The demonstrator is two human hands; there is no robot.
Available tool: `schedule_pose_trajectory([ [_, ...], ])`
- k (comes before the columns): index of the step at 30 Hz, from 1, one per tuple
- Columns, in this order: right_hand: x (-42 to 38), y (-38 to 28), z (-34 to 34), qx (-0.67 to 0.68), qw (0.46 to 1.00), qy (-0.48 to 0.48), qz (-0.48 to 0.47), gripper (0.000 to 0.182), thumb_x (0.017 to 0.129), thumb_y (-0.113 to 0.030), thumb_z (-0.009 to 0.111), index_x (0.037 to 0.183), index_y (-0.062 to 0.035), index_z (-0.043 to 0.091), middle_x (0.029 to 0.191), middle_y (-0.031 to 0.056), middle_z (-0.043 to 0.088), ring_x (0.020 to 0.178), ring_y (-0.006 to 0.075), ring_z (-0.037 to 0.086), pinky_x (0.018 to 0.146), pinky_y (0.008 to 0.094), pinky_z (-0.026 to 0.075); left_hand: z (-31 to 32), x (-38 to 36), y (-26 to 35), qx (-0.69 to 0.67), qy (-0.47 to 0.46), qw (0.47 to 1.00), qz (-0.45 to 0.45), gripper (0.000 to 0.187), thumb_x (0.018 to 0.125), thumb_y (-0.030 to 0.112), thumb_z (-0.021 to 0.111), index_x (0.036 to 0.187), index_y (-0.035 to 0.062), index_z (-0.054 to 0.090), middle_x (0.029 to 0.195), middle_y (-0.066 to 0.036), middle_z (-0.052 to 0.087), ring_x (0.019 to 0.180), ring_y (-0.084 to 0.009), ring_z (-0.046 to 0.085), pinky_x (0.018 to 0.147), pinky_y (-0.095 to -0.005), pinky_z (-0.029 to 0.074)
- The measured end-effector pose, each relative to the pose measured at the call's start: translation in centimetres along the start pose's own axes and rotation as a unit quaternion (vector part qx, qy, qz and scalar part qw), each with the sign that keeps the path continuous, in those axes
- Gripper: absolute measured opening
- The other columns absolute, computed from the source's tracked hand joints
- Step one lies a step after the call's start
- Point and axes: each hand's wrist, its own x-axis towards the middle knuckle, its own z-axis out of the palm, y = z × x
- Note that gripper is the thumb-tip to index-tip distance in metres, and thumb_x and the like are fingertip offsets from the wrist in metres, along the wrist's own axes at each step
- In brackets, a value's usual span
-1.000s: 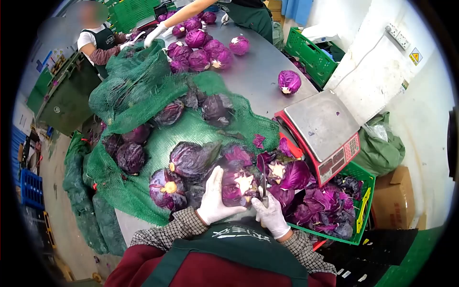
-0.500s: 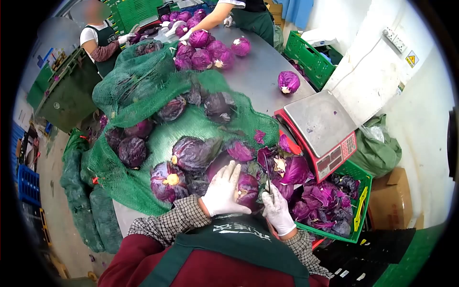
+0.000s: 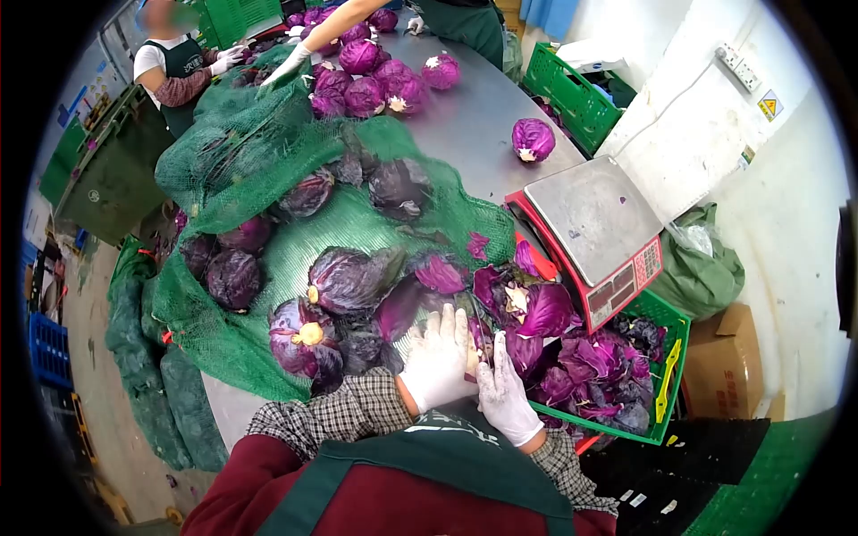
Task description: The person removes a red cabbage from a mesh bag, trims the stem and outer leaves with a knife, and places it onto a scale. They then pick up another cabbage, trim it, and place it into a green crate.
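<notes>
My left hand (image 3: 436,364), in a white glove, grips a red cabbage (image 3: 480,344) from its left side, fingers pointing away from me. Close on the cabbage's right is my gloved right hand (image 3: 508,389), fingers bent around a knife that is mostly hidden; only a thin dark edge shows by the cabbage. Just beyond lies a trimmed cabbage (image 3: 547,308) with a pale cut stem among loose purple leaves (image 3: 438,271). To the left, untrimmed dark cabbages (image 3: 350,279) rest on green netting (image 3: 429,179).
A red scale (image 3: 594,232) stands at the right, above a green crate (image 3: 672,393) of leaves. One cabbage (image 3: 534,140) sits alone on the metal table (image 3: 474,125). Further back are piled cabbages (image 3: 384,85) and two co-workers, one reaching an arm (image 3: 331,31) across.
My right hand has tilted inward against the cabbage, and the knife blade seen earlier is now mostly hidden. My left hand has shifted slightly right. A co-worker's arm has reached left to the netting.
</notes>
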Motion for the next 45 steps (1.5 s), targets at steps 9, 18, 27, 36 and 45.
schedule_pose_trajectory([
  [9,-2.6,12.0,2.4,-0.187,0.978,0.083,0.043,0.040,0.101,-0.025,0.049,0.127,0.0063,0.051,0.125,0.0267,0.054,0.114,0.0386,0.054,0.102,0.0388,0.042,1.1,-1.3,-4.9,-0.122,0.031,0.992,0.027,0.119,0.059,0.058,0.084,0.142,-0.0090,0.031,0.145,-0.029,0.035,0.135,-0.0415,0.034,0.112,-0.0467,0.031],
  [18,-8.0,12.0,-11.6,-0.186,0.926,0.290,0.155,0.054,0.104,-0.027,0.042,0.150,-0.0005,0.028,0.147,0.0237,0.041,0.092,0.0208,0.065,0.061,0.0264,0.051,-1.1,-0.6,-6.1,-0.183,-0.017,0.979,0.086,0.121,0.058,0.050,0.086,0.149,-0.0002,0.024,0.150,-0.031,0.022,0.138,-0.0455,0.027,0.114,-0.0481,0.028],
  [27,-1.5,1.2,-4.3,0.141,0.984,0.062,0.093,0.049,0.103,-0.021,0.042,0.143,0.0074,0.036,0.139,0.0283,0.048,0.127,0.0358,0.051,0.104,0.0382,0.043,0.0,-0.1,-2.7,-0.128,0.033,0.988,0.079,0.117,0.060,0.050,0.085,0.146,-0.0049,0.027,0.147,-0.031,0.027,0.137,-0.0459,0.028,0.112,-0.0489,0.031],
  [36,0.5,1.6,-2.1,-0.066,0.994,0.047,-0.069,0.055,0.099,-0.024,0.047,0.142,0.0076,0.034,0.139,0.0333,0.042,0.116,0.0423,0.057,0.086,0.0423,0.055,0.2,0.2,-1.9,-0.101,0.034,0.992,0.061,0.117,0.061,0.054,0.081,0.142,-0.0118,0.029,0.145,-0.031,0.031,0.136,-0.0451,0.031,0.113,-0.0461,0.031],
  [45,3.1,-0.7,-3.6,-0.141,0.989,0.002,0.039,0.038,0.096,-0.015,0.053,0.126,0.0088,0.053,0.121,0.0260,0.061,0.106,0.0315,0.064,0.077,0.0357,0.057,0.2,1.0,-0.6,-0.070,0.040,0.996,0.039,0.112,0.063,0.055,0.079,0.140,-0.0119,0.033,0.142,-0.031,0.037,0.131,-0.0461,0.037,0.108,-0.0478,0.038],
])
